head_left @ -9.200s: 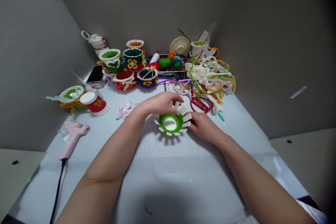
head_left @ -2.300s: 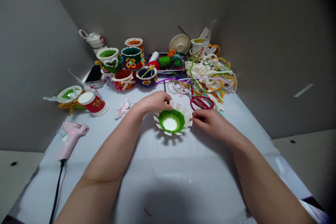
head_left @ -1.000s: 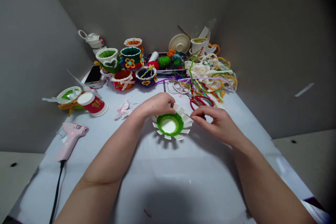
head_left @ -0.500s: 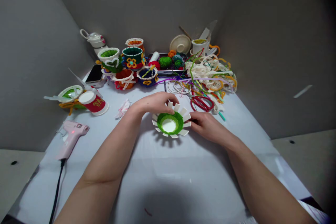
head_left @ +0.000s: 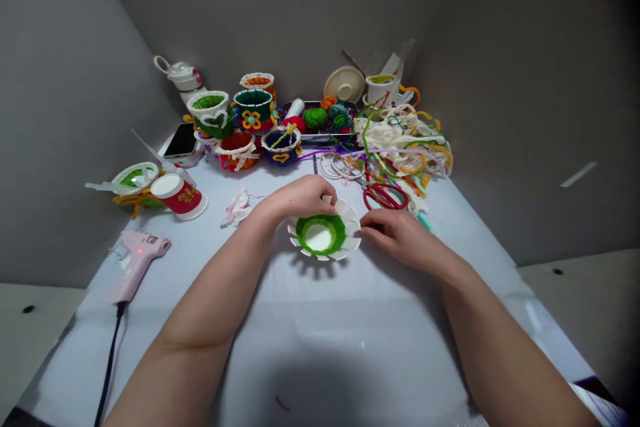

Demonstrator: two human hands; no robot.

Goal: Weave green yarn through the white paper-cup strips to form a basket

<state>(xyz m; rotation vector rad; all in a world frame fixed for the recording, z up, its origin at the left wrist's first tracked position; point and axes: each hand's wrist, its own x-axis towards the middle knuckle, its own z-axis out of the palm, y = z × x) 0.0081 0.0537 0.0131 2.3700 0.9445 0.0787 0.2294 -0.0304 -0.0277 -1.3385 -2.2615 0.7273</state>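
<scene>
A white paper cup (head_left: 317, 239), cut into splayed strips round its side and woven inside with green yarn, sits tilted over the table with its opening toward me. My left hand (head_left: 313, 197) reaches across its far rim, thumb and fingers closed on the strips there. At the cup's right edge, my right hand (head_left: 393, 233) has its fingers pinched together close to the strip ends. What those fingertips hold, if anything, is too small to make out. Light green yarn rings the cup's white bottom, with darker green outside it.
A pink glue gun (head_left: 140, 263) with a lit red light lies at left, by a red and white paper cup (head_left: 180, 197). Decorated yarn cups (head_left: 253, 113) stand behind. Red-handled scissors (head_left: 385, 196) and a lace pile (head_left: 400, 140) lie at back right.
The cup has shifted slightly left and tipped a little. My left fingers have curled further over the far strips, and my right hand has moved slightly along the right edge.
</scene>
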